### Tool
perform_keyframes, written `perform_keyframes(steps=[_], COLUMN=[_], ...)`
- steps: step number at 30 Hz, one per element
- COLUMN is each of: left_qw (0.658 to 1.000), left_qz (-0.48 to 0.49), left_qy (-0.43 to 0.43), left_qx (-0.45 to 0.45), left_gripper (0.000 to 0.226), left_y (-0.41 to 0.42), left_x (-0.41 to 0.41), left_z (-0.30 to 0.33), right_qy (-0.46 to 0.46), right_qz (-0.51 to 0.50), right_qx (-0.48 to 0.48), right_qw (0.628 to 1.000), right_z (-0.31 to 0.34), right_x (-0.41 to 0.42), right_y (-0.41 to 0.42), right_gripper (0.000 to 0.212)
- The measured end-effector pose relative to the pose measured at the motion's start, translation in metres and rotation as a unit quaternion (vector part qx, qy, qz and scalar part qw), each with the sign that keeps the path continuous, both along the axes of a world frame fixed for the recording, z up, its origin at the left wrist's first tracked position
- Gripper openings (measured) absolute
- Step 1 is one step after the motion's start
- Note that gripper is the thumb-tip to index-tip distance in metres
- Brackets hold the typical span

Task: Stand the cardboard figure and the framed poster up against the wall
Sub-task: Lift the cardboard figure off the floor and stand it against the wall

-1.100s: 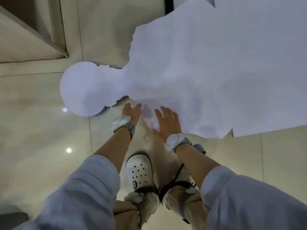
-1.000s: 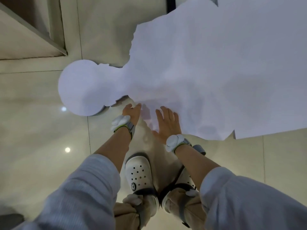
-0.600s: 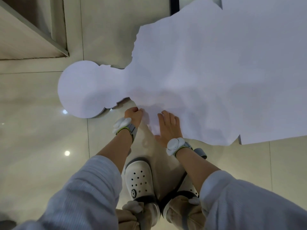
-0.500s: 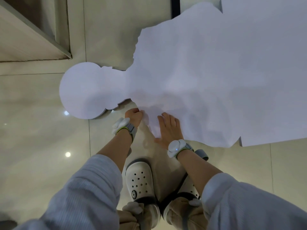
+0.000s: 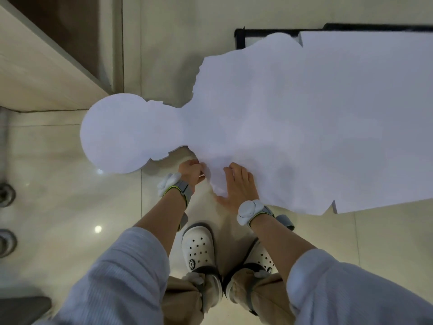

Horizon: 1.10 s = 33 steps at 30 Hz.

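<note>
The white cardboard figure (image 5: 293, 127) lies flat on the glossy floor, blank side up, its round head pointing left. My left hand (image 5: 191, 172) has its fingers curled around the figure's near edge by the shoulder. Just to the right, my right hand (image 5: 239, 184) lies flat on the figure's surface with fingers spread. A black-edged frame (image 5: 240, 37), probably the framed poster, shows beyond the figure at the top; most of it is hidden under the figure.
A beige wall and a dark doorway (image 5: 65, 34) stand at the upper left. My white clogs (image 5: 199, 247) are planted just below the figure. Dark round fittings (image 5: 5, 195) sit at the left edge, and a grey object (image 5: 21, 308) lies at the lower left.
My left hand's fingers have curled from flat onto the figure's near edge. The view has tipped up slightly, bringing the black frame into sight. The right hand stays flat on the figure.
</note>
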<state>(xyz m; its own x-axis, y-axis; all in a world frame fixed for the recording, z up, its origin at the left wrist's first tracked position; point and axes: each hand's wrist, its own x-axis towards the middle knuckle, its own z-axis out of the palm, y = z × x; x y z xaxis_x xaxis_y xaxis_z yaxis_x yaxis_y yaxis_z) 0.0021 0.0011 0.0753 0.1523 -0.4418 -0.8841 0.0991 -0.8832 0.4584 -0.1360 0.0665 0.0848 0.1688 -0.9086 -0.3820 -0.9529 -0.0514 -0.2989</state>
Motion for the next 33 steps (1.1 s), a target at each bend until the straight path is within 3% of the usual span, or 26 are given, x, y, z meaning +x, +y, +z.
perform_keyframes(steps=[8, 23, 33], left_qw=[0.999, 0.996, 0.979], left_qz=[-0.014, -0.049, -0.106], left_qy=[0.012, 0.009, 0.043], left_qx=[-0.033, -0.07, -0.169], left_gripper=[0.023, 0.023, 0.008], left_y=[-0.004, -0.007, -0.013], left_x=[-0.013, -0.062, -0.122], left_z=[0.125, 0.298, 0.449], right_qy=[0.015, 0.037, 0.038], right_qz=[0.003, -0.026, -0.073], right_qx=[0.01, 0.003, -0.006], right_qw=[1.0, 0.999, 0.997], right_z=[0.124, 0.283, 0.434], right_x=[-0.012, -0.053, -0.116], right_y=[-0.007, -0.006, -0.01], right_gripper=[0.077, 0.062, 0.057])
